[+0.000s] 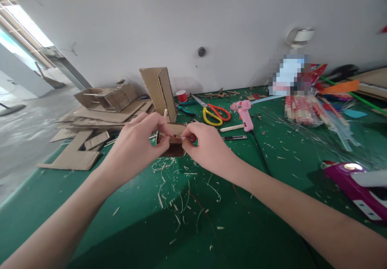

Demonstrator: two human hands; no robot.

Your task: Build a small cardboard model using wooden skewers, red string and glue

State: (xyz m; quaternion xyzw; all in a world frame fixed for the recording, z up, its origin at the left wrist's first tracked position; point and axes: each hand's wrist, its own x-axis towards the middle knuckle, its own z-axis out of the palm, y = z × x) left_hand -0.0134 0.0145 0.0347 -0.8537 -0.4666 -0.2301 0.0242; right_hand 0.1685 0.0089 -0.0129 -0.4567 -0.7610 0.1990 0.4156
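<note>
A small open cardboard box (173, 151) sits in the middle, between my two hands. My left hand (137, 140) reaches it from the left, thumb and forefinger pinched together at its upper edge. From the right, my right hand (207, 144) pinches at the same edge, its fingertips close to those of the left. Whatever tiny piece lies between the fingertips is too small to make out. Just behind stands a tall folded cardboard piece (160, 89), with a thin stick upright near my left forefinger.
Stacked cardboard (109, 115) lies left. Behind my right hand are scissors (211, 113), a pink glue gun (244, 113) with its cable, a cutter (235, 138) and a red spool (182, 96). Bagged sticks (302, 109) and a purple device (353, 188) are right. Shavings litter the green table (136, 224).
</note>
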